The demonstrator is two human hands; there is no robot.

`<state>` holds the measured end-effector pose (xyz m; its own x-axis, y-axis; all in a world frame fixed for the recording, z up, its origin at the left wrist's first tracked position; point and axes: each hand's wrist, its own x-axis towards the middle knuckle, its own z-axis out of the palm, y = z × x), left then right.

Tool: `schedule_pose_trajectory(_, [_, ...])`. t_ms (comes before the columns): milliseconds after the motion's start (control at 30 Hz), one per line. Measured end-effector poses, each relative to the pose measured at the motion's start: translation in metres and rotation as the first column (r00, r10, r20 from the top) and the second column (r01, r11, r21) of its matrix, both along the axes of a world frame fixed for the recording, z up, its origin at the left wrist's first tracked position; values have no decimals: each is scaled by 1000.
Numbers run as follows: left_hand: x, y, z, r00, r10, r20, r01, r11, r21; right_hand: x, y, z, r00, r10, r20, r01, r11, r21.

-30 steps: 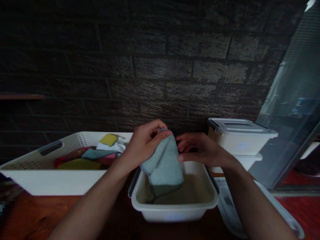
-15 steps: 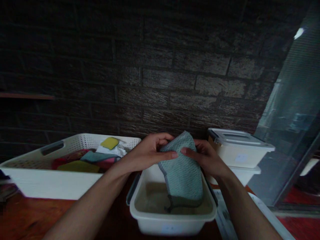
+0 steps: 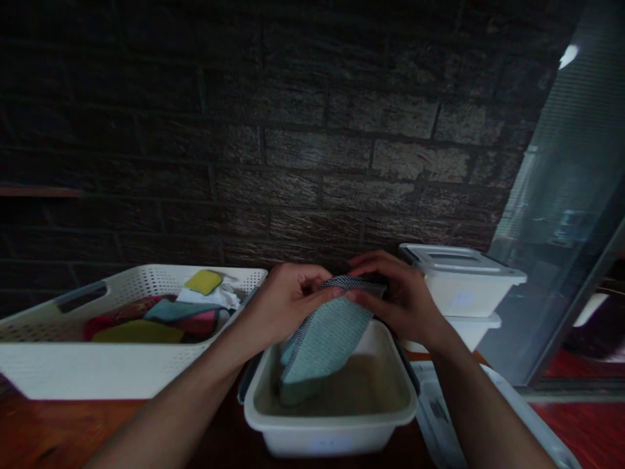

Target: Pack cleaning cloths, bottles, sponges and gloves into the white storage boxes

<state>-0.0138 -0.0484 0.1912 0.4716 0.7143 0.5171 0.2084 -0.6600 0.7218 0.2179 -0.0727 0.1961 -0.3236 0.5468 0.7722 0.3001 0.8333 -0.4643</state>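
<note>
Over the lidless bin [image 3: 336, 422], we pinch the teal cloth [image 3: 332, 339] by its upper edge, left hand [image 3: 286, 303] and right hand [image 3: 403, 290] equally near; its long axis slants down from our fingers toward the bin's near-left corner.

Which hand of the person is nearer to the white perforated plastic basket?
Left. The left hand is close to the right of the basket; the right hand is farther right, beyond the blue-green textured cloth.
</note>
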Motion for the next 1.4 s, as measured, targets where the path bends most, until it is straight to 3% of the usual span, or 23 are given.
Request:
schedule_pose_trajectory(100, [1,-1,-1,999,15,-33,-14,999,30,-1,-1,-1,994,40,98,-34,997,-64])
schedule_pose_trajectory(333, [3,-2,-3,997,23,-73,-21,999,25,6,6,-7,995,97,-34,-103,956,-275])
schedule_pose_trajectory(500, [6,-3,-2,992,34,-119,-23,995,93,7,5,-5,996,75,-48,-85,965,-250])
schedule_pose_trajectory(633, [8,-6,-2,979,95,-182,-64,983,173,7,2,-3,996,16,83,-2,985,-170])
schedule_pose_trajectory(800, [11,-6,-4,969,103,-226,-64,983,175,10,0,0,981,50,190,-17,985,-169])
schedule_pose_trajectory(1000, [16,7,-13,970,-100,-221,92,995,-42,25,2,7,971,-178,157,179,984,8])
schedule_pose_trajectory(1133, [19,12,-21,948,-183,-260,151,979,-137,43,0,16,950,-311,17,310,949,56])
schedule_pose_trajectory(1400, [11,6,-8,935,-39,-353,66,996,65,71,-1,26,860,-488,-150,509,842,177])
